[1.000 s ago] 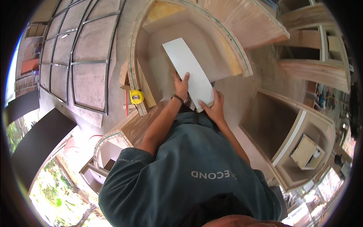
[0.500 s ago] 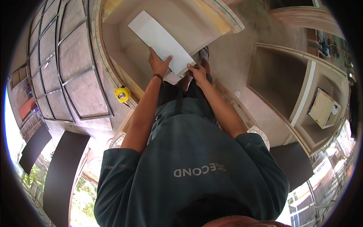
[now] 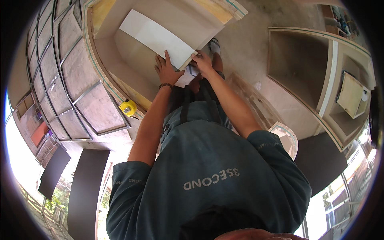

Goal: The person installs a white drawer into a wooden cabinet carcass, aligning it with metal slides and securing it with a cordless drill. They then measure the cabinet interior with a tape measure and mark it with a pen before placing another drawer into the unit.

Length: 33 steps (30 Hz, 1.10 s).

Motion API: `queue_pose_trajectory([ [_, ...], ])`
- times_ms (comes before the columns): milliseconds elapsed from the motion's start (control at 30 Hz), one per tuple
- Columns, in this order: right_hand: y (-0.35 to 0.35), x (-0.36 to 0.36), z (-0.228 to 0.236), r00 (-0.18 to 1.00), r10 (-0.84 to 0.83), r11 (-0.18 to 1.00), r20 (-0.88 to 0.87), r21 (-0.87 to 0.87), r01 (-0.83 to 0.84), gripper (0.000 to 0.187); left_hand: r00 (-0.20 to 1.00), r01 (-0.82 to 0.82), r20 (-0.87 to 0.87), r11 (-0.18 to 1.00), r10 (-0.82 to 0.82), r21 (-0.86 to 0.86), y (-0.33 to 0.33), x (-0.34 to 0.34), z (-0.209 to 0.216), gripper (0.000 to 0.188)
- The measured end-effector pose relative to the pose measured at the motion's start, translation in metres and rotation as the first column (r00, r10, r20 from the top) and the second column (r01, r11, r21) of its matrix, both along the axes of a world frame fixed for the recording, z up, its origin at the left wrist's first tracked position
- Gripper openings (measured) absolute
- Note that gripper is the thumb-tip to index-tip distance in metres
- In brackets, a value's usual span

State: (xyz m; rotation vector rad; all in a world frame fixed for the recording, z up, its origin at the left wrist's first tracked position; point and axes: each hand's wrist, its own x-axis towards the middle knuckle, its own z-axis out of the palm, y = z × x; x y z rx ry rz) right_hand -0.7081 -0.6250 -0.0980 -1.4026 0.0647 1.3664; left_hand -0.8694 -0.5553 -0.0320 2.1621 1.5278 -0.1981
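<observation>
A long white panel (image 3: 156, 36) lies slantwise inside a large wooden cabinet box (image 3: 110, 60) with beige inner faces. My left hand (image 3: 168, 73) is open, fingers spread, resting by the panel's near left edge with its fingertips at the white surface. My right hand (image 3: 203, 63) is closed at the panel's near right corner, thumb and fingers pinching its end. A narrow beige edge shows there, and whether it belongs to the panel or the box I cannot tell.
A yellow tape measure (image 3: 128, 107) sits on the box's left rim. Metal-framed panels (image 3: 94, 106) lie to the left. Another open wooden cabinet (image 3: 302, 72) stands at the right, with a small wooden box (image 3: 352, 94) in it. My foot (image 3: 215, 46) is beside the box.
The white panel has shifted left and turned flatter across the box. My left hand has spread its fingers near the panel's edge, and my right hand has moved slightly up and left with the corner.
</observation>
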Motion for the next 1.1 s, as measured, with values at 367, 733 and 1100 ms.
queue_pose_trajectory([
  [367, 0.001, -0.002, 0.01, 1.0, -0.003, 1.0, 0.001, -0.001, 0.003, 0.048, 1.0, 0.0, -0.008, 1.0, 0.0, -0.021, 0.002, 0.002, 0.008, 0.132],
  [733, -0.001, -0.002, 0.013, 1.0, -0.013, 1.0, 0.028, 0.0, 0.013, 0.047, 1.0, 0.0, 0.018, 0.999, 0.001, -0.037, 0.006, 0.002, 0.006, 0.132],
  [1100, 0.003, 0.006, 0.02, 0.996, 0.006, 1.0, 0.085, 0.009, -0.007, 0.047, 0.997, 0.01, 0.078, 1.0, -0.009, -0.02, 0.006, 0.001, 0.002, 0.135],
])
